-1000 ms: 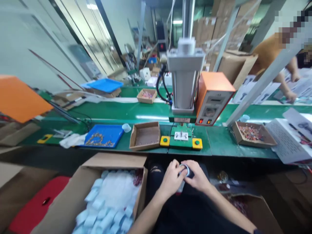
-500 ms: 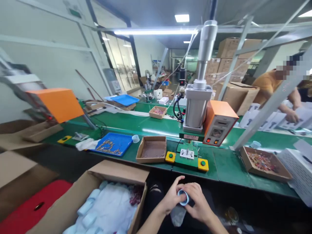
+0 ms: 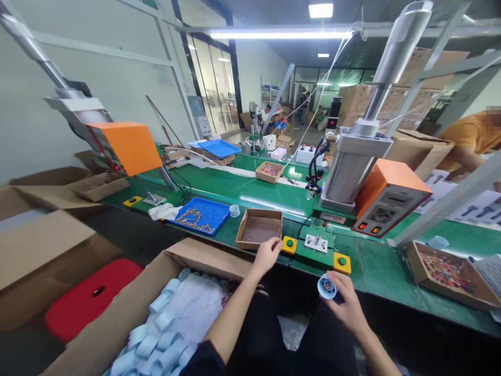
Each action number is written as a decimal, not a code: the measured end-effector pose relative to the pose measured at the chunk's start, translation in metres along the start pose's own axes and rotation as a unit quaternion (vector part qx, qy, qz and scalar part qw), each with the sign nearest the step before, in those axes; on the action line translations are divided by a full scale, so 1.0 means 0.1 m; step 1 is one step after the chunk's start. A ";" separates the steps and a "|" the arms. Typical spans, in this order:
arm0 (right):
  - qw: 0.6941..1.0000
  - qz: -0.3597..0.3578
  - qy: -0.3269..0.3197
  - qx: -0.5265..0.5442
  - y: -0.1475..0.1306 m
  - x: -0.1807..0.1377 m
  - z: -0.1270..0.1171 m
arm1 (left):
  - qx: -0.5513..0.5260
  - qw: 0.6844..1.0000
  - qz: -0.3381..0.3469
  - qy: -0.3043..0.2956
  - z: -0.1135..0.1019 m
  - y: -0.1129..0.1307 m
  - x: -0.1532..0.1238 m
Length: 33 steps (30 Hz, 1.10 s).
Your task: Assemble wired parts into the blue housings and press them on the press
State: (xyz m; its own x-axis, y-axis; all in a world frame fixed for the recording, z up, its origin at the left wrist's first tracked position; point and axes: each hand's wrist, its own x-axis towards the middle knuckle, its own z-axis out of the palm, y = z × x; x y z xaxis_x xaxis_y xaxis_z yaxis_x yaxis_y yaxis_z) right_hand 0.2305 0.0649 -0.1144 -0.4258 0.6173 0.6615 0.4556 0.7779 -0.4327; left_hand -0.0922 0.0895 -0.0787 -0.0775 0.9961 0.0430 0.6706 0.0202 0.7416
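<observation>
My right hand (image 3: 344, 297) grips a light blue plastic cup (image 3: 321, 293) by its side, over my lap in front of the bench edge. The cup's open mouth faces me, and some small parts show inside it. My left hand (image 3: 269, 255) is at the front edge of a shallow cardboard tray (image 3: 256, 230), beside a yellow box with a green button (image 3: 289, 244). Its fingers are bent together; whatever lies between them is too small to make out. Behind the hands stands a press (image 3: 344, 167) with a small metal fixture (image 3: 316, 243) beneath it.
A carton (image 3: 129, 308) of light blue cups stands at my left, near a red stool (image 3: 74, 308). The bench carries a blue tray (image 3: 219, 209) of small metal parts and a right-hand cardboard tray (image 3: 417, 263) of coloured pieces. A co-worker (image 3: 465, 136) is at the far right.
My hands have parted. The left has left the cup and moved up to the cardboard tray's edge; the right has carried the cup rightward and up. The view has turned left.
</observation>
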 end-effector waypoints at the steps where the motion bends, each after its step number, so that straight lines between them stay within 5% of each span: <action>1: 1.000 0.016 0.013 -0.003 0.06 0.04 -0.03 | 0.033 0.999 -0.007 0.000 -0.16 -0.06 0.20; 4: 0.998 0.059 0.034 -0.003 0.20 0.16 -0.11 | 0.109 0.992 -0.012 -0.066 -0.41 -0.21 0.70; 7: 0.988 0.143 0.060 0.012 0.27 0.33 -0.15 | 0.170 0.970 0.009 -0.172 -0.33 -0.30 1.01; 10: 0.966 0.239 0.094 0.038 0.34 0.52 -0.15 | 0.224 0.946 0.019 -0.234 -0.17 -0.36 1.15; 15: 0.965 0.249 0.063 0.062 0.44 0.85 0.03 | 0.292 0.919 0.010 -0.264 -0.09 -0.41 1.23; 23: 0.978 0.206 0.023 -0.018 0.55 1.26 0.43 | 0.297 0.930 -0.006 -0.218 -0.21 -0.43 1.13; 28: 0.975 0.217 0.008 -0.049 0.59 1.32 0.45 | 0.263 0.957 -0.040 -0.118 -0.25 -0.42 1.00; 33: 0.967 0.234 -0.020 -0.103 0.49 1.38 0.35 | 0.214 0.976 -0.023 -0.030 -0.18 -0.09 0.79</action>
State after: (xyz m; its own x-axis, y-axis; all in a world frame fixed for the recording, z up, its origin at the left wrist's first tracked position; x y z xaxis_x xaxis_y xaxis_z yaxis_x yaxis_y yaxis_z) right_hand 0.1669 0.1926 -0.0655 -0.1639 0.9030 0.3971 0.7500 0.3756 -0.5445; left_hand -0.1171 0.1661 -0.0701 -0.0799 0.9963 -0.0329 0.9148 0.0864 0.3945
